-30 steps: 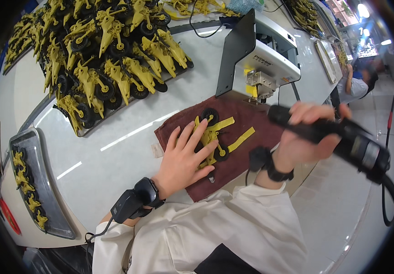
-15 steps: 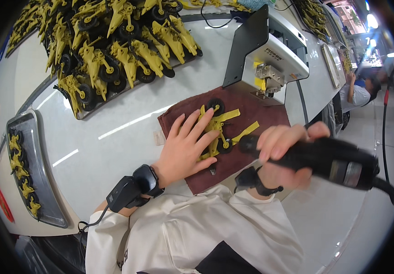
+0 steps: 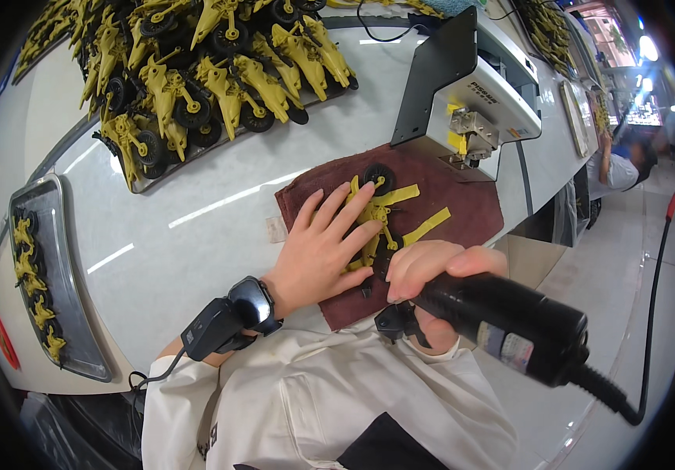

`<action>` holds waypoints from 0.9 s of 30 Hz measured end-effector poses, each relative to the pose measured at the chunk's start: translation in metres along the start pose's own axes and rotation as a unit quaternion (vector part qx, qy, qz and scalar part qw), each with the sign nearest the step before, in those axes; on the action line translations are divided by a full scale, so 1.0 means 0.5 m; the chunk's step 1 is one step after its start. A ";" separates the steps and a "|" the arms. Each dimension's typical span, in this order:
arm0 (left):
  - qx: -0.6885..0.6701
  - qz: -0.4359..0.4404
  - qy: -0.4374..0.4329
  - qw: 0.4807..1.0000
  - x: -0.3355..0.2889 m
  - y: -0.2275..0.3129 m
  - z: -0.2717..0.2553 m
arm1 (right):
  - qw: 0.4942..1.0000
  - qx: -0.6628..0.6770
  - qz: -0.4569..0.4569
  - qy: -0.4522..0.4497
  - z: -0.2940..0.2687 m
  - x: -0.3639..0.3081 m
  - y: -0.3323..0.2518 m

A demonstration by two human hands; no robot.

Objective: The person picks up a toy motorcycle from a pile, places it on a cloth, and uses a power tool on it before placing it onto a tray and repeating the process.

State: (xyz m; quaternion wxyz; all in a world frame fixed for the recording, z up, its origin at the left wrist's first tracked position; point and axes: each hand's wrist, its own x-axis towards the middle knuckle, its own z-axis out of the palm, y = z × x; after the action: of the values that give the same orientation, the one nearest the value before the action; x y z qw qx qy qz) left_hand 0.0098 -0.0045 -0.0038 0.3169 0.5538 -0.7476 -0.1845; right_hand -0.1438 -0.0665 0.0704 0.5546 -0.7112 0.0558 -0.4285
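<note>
A yellow toy motorcycle [image 3: 388,196] with black wheels lies on a maroon cloth [image 3: 467,207], partly hidden under my left hand [image 3: 318,247]. That hand presses on it with its fingers spread. My right hand [image 3: 435,274] is wrapped round a black corded power screwdriver [image 3: 510,325]. The tool's front end is hidden by the fingers, close to the toy's lower wheel; whether it touches the toy I cannot tell. A yellow strip [image 3: 427,226] rests on the cloth just right of the toy.
A screw feeder machine [image 3: 463,110] stands behind the cloth. Several more yellow toy motorcycles [image 3: 228,86] are heaped at the back left. At the far left, a metal tray [image 3: 79,313] holds small yellow-and-black parts. The tool's cord [image 3: 655,337] hangs at the right. Another person [image 3: 615,168] sits farther off.
My right hand has brought the screwdriver left and down, its front end now nearer the toy. My left hand stays on the toy. The view has shifted slightly.
</note>
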 end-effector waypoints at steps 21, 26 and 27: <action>0.036 -0.069 0.051 0.996 0.039 0.036 -0.017 | 0.941 0.086 -0.096 0.312 -0.055 -0.006 -0.041; 0.017 -0.049 0.076 0.996 -0.028 0.038 -0.105 | 0.919 0.038 -0.064 0.388 -0.134 -0.032 -0.055; 0.017 -0.096 0.075 0.992 -0.070 0.029 -0.155 | 0.881 -0.062 -0.060 0.465 -0.142 -0.035 -0.044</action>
State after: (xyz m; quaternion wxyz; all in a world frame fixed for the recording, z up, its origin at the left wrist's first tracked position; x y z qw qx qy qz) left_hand 0.0586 0.0388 0.0526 0.3432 0.6405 -0.6683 -0.1594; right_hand -0.2111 -0.1009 0.0805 0.3931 -0.4653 0.2911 -0.7377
